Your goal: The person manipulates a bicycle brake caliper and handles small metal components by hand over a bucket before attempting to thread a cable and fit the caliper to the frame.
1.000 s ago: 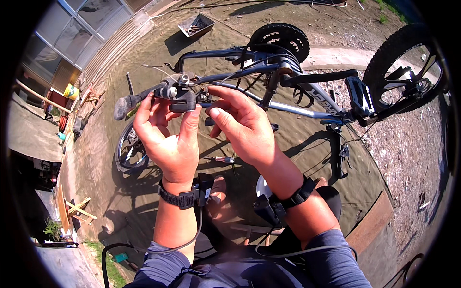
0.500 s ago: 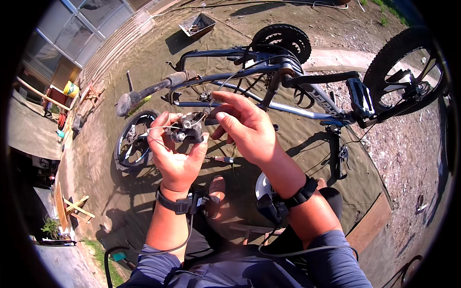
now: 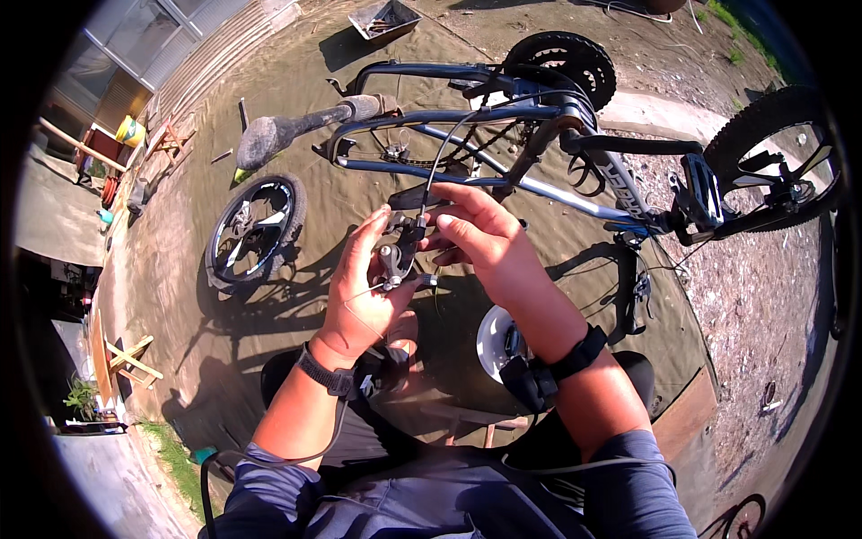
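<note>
My left hand (image 3: pixel 357 292) is wrapped round a silver-and-black rear derailleur (image 3: pixel 392 259), held up in front of the bicycle frame. A thin bare wire hangs from it across my palm. Black gear cable (image 3: pixel 438 154) curves down from the frame into the derailleur's upper end. The curled fingertips of my right hand (image 3: pixel 489 241) are closed at the end of this cable, beside the derailleur; the exact contact is partly hidden. The blue-and-silver bicycle frame (image 3: pixel 530 190) lies beyond both hands, with a crank and pedal (image 3: pixel 700 190) on its right.
A detached wheel (image 3: pixel 256 235) lies at the left on the green ground sheet (image 3: pixel 206 332). The saddle on its post (image 3: pixel 269 144) points left. Far back stands a tool tray (image 3: pixel 384 22). A white bowl (image 3: pixel 493 346) sits below my right forearm. Another wheel (image 3: pixel 777 171) is at the right.
The derailleur has turned more upright in my left hand, which has rotated with it and moved right. My right hand has shifted slightly right. The whole view has shifted too.
</note>
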The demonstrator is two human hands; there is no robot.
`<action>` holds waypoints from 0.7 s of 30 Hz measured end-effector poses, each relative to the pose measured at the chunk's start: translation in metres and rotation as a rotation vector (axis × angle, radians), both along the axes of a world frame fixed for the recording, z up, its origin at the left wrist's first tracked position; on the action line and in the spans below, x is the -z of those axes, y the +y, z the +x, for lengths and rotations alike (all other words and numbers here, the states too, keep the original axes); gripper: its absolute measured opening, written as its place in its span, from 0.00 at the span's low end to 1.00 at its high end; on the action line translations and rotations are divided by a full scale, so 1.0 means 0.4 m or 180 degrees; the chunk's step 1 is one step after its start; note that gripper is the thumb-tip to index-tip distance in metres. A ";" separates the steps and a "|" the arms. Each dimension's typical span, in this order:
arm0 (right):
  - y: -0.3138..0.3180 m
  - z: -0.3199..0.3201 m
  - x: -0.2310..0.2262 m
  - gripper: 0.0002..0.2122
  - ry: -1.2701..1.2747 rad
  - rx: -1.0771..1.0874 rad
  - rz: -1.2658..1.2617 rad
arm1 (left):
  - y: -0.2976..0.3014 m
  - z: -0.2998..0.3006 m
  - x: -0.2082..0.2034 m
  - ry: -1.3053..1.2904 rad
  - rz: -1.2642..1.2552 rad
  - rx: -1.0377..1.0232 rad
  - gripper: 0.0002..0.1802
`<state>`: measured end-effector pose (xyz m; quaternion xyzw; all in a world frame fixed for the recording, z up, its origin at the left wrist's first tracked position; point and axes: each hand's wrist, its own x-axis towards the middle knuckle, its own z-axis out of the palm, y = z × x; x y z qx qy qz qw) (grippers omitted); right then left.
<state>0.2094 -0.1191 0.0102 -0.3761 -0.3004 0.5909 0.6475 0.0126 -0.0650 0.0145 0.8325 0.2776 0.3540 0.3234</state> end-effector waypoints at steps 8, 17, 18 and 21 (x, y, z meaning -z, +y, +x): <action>0.023 -0.021 0.042 0.19 0.0074 -0.0011 -0.0407 | 0.044 -0.072 0.053 0.0644 -0.1011 0.0377 0.55; 0.073 -0.034 0.102 0.17 -0.0203 0.0120 -0.0635 | 0.114 -0.062 0.053 0.1434 -0.0584 0.0468 0.52; 0.077 -0.034 0.106 0.17 -0.0206 0.0133 -0.0638 | 0.117 -0.061 0.061 0.1426 -0.0430 0.0456 0.53; 0.083 -0.034 0.123 0.18 -0.0269 0.0191 -0.0642 | 0.127 -0.060 0.114 0.1462 -0.0089 0.0436 0.56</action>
